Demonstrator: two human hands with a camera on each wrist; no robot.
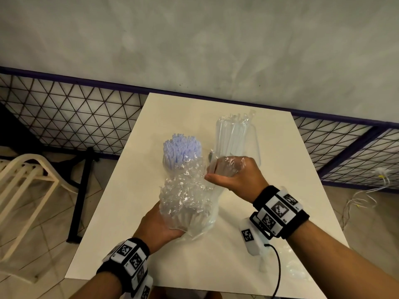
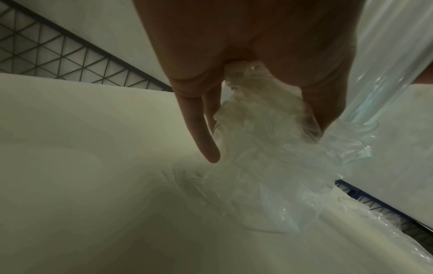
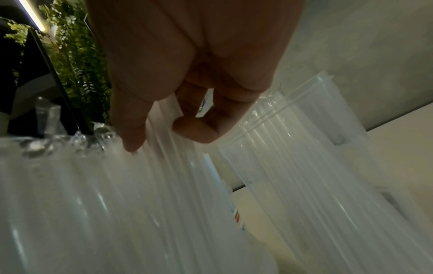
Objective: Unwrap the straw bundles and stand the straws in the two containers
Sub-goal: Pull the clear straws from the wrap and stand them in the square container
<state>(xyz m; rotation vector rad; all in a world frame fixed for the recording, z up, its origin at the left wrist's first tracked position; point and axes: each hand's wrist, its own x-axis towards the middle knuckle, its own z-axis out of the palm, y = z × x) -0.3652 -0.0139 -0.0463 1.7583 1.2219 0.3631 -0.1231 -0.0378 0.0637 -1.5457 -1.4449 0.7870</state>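
Note:
On the white table [image 1: 121,234] a clear container [image 1: 170,162] holds lavender straws [image 1: 181,147] standing upright. Behind and to its right, a second clear container [image 1: 255,147] holds clear straws [image 1: 233,130]. My left hand [image 1: 159,225] grips the bottom of a crumpled plastic wrapper [image 1: 185,190], which also shows between its fingers [image 2: 199,129] as the wrapper [image 2: 257,129]. My right hand [image 1: 235,175] curls round a bundle of clear straws [image 1: 218,169] rising out of that wrapper. In the right wrist view its fingers [image 3: 194,129] close on the straws [image 3: 164,185].
A loose sheet of clear wrap [image 1: 298,266] lies on the table's front right. A white plastic chair [image 1: 28,186] and a black table leg [image 1: 82,190] stand to the left. A mesh fence [image 1: 75,117] runs behind the table; cables [image 1: 367,195] trail on the floor at right.

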